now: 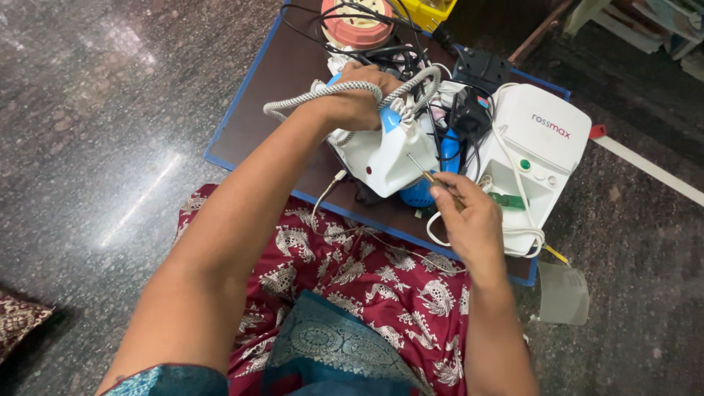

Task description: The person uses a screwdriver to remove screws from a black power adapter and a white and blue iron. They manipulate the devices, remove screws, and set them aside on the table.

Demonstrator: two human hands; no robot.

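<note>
The left hand [359, 95] is curled tight over the top of a white and blue clothes iron [385, 150], with the iron's braided grey cord [323, 92] looped across the wrist. The iron stands tilted on a low dark board with a blue edge [242, 125], just above the person's red patterned lap. The right hand [469, 220] pinches a thin screwdriver [422, 170] between thumb and fingertips, its tip touching the iron's white rear face. Just right of the iron sits a white boxy machine with a green button [546, 139], pale tubing trailing from it. Behind them lie tangled black cables [396, 55] and a pink round reel [357, 26].
</note>
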